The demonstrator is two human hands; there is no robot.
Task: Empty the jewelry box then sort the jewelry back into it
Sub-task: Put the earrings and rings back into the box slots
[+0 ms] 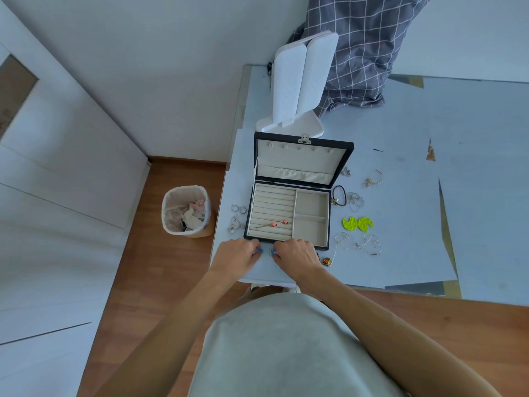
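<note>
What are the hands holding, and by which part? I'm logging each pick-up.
Each hand, left and right, pinches a small blue item at its fingertips; which part of it is gripped cannot be told.

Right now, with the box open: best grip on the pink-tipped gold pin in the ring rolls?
Probably pinch the pink-tipped gold pin at its pink end, coming straight down from above. It lies flat, slanted across the ring rolls of the jewelry box; the raised pink end likely gives fingertips more purchase than the thin shaft.

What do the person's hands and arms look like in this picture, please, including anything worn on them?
Both forearms are bare, with no sleeves, watch or bracelets in view. The left hand and right hand show bright blue at the fingertips, seemingly nail polish. No rings can be made out. A light grey garment covers the torso.
</note>
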